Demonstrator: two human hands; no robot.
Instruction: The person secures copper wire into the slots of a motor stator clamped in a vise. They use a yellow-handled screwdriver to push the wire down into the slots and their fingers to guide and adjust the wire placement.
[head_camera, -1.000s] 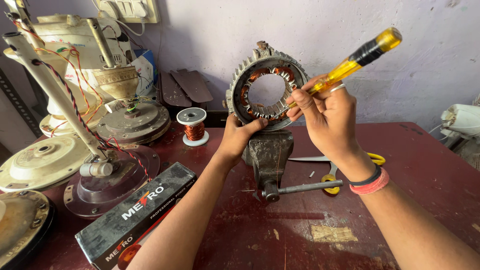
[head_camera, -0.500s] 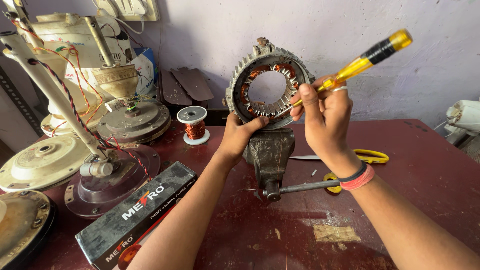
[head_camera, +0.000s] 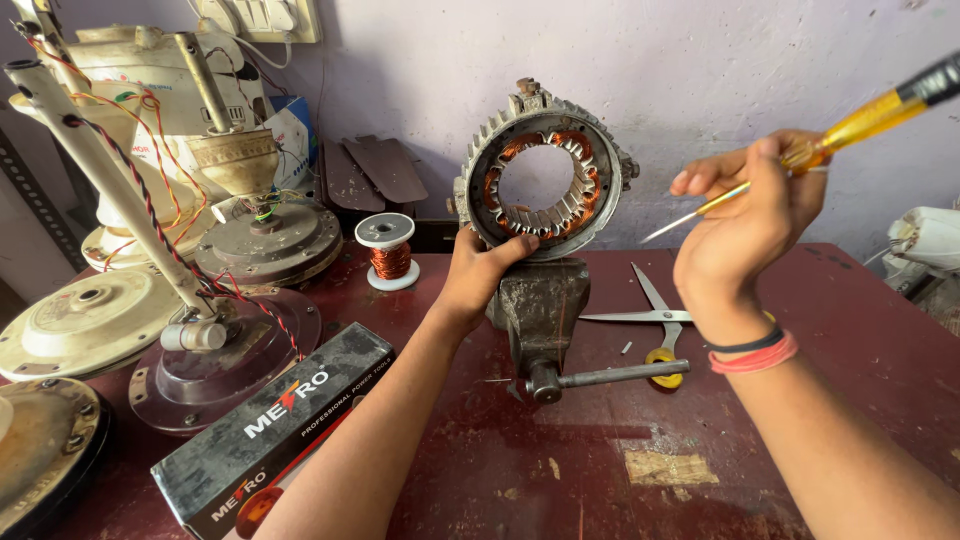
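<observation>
Hands: the left hand (head_camera: 478, 272) grips the stator ring (head_camera: 543, 172) in the vise (head_camera: 540, 305); the raised right hand (head_camera: 745, 235) pinches a screwdriver (head_camera: 820, 148).

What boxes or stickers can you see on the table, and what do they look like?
Long cardboard box: lies at the table's front left, beside the left arm; dark grey with white and red lettering.
Blue-and-white packet: back left by the wall, behind the fan motors; mostly hidden.
No screens or signs.

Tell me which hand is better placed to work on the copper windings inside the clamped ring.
Right. The right hand holds the yellow-handled screwdriver, its tip pointing toward the stator ring but apart from it. The left hand grips the ring's lower rim above the vise, so it is probably best kept steadying.
</observation>
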